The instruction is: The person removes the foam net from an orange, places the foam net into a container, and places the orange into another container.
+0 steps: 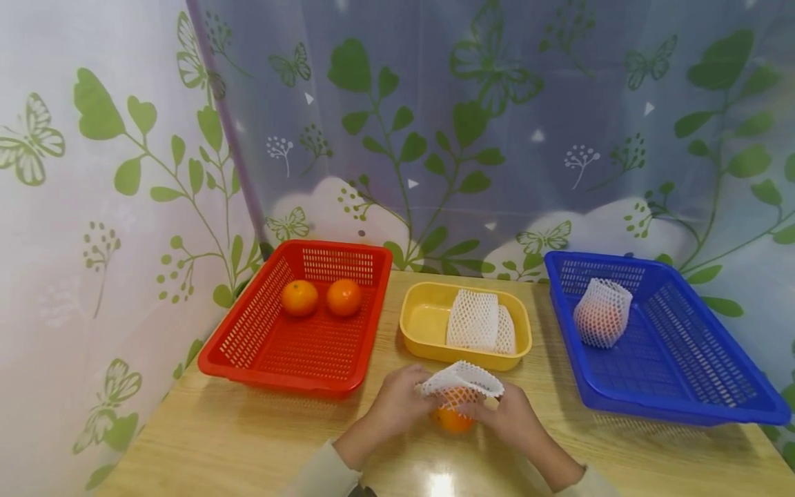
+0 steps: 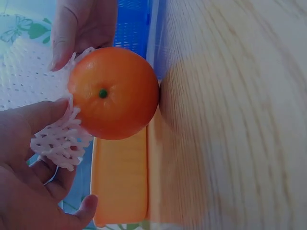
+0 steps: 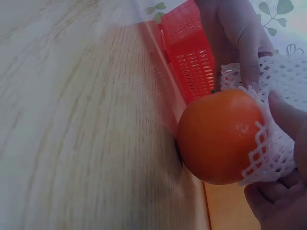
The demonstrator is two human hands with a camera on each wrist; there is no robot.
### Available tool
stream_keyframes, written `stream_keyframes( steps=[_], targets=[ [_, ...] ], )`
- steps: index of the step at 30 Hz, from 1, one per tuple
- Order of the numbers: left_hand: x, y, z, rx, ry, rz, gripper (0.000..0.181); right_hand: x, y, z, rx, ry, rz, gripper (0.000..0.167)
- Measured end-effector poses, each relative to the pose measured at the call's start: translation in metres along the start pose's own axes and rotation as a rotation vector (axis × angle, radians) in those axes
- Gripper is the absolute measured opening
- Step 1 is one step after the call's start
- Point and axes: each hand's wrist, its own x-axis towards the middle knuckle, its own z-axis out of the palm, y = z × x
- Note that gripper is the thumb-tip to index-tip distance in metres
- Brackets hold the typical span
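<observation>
An orange (image 1: 456, 420) rests on the table near its front, with a white foam net sleeve (image 1: 464, 376) pulled partway over its upper side. From the left, my left hand (image 1: 399, 398) pinches the net's edge between thumb and fingers. My right hand (image 1: 514, 416) grips the opposite edge of the net, its thumb near the fruit. In the left wrist view, the lower part of the orange (image 2: 120, 96) is bare and shows a green stem spot. The right wrist view shows the net's mesh edge (image 3: 259, 153) lying against the orange's side.
A red basket (image 1: 279, 376) at left holds two oranges (image 1: 321, 298). The yellow tray (image 1: 428, 351) behind my hands contains flat foam nets (image 1: 475, 321). At right, a blue basket (image 1: 658, 407) holds a net-covered fruit (image 1: 602, 314). A patterned curtain (image 1: 435, 138) hangs behind the table.
</observation>
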Motion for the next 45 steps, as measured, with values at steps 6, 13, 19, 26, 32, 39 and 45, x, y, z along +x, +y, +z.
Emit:
stream_keyframes(
  steps=[6, 13, 19, 26, 32, 39, 45],
  targets=[
    [0.000, 0.002, 0.000, -0.047, 0.037, 0.001, 0.008, 0.001, -0.001, 0.000, -0.015, 0.046, -0.102, 0.036],
    [0.002, 0.004, 0.001, -0.017, -0.010, 0.009, 0.022, 0.002, -0.003, 0.000, -0.036, 0.106, -0.181, 0.037],
    [0.003, 0.005, 0.007, -0.099, -0.135, 0.019, 0.046, 0.005, -0.003, -0.001, -0.070, 0.150, -0.197, 0.028],
    [0.007, 0.007, 0.021, -0.079, -0.063, -0.063, 0.070, 0.012, -0.005, 0.003, -0.164, 0.191, -0.251, 0.023],
    [0.008, 0.012, 0.024, -0.023, -0.064, -0.120, 0.083, 0.018, -0.010, -0.006, -0.130, 0.301, -0.127, 0.019],
    [0.005, 0.014, 0.020, 0.062, -0.088, -0.122, 0.064, 0.045, -0.017, -0.025, -0.018, 0.355, -0.013, 0.030],
    [0.004, 0.018, 0.017, 0.125, -0.106, -0.101, 0.057, 0.067, -0.017, -0.028, -0.041, 0.322, 0.095, 0.031]
  ],
)
